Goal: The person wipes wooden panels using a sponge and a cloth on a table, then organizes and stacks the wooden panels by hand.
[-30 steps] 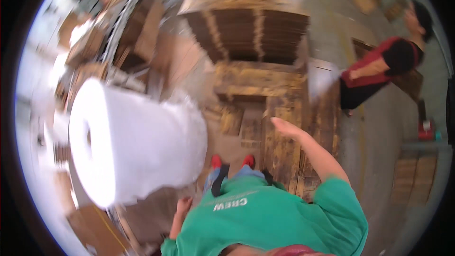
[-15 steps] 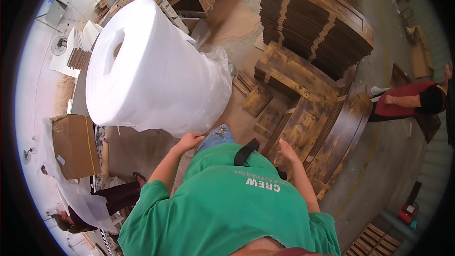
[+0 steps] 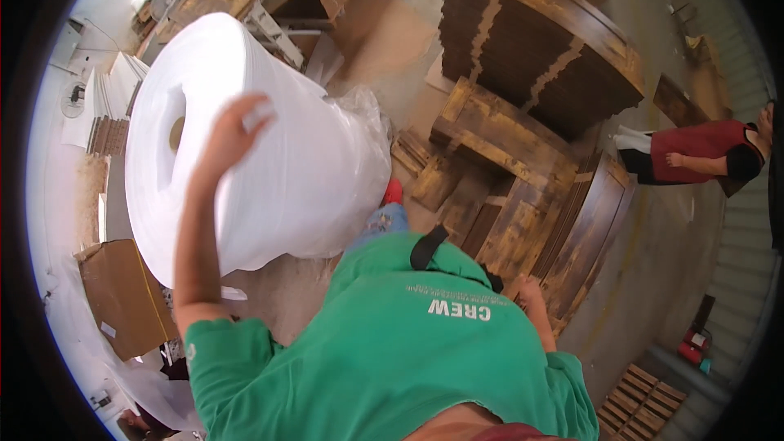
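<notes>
A large white roll of foam wrap [image 3: 282, 171] stands at my left, with a hollow core in its top face. My left hand [image 3: 233, 135] is raised over the roll, its fingers apart and slightly curved with nothing between them. Whether it touches the roll I cannot tell. Clear plastic film [image 3: 367, 126] bunches around the roll's far side. My right hand [image 3: 531, 294] hangs beside my waist, close to a stack of brown wooden panels [image 3: 584, 233]. Its fingers are mostly hidden, and I see nothing held in it.
A tall stack of dark wooden panels [image 3: 531, 57] rises ahead to the right, with brown wooden pieces [image 3: 506, 126] before it. A cardboard box [image 3: 122, 298] stands at the left. A co-worker in a red apron [image 3: 710, 151] is at the far right. A slatted pallet [image 3: 641, 404] lies lower right.
My left hand has risen from beside my leg to over the foam roll. My right hand has drawn back toward my waist. The view has shifted slightly, and my red shoe now shows.
</notes>
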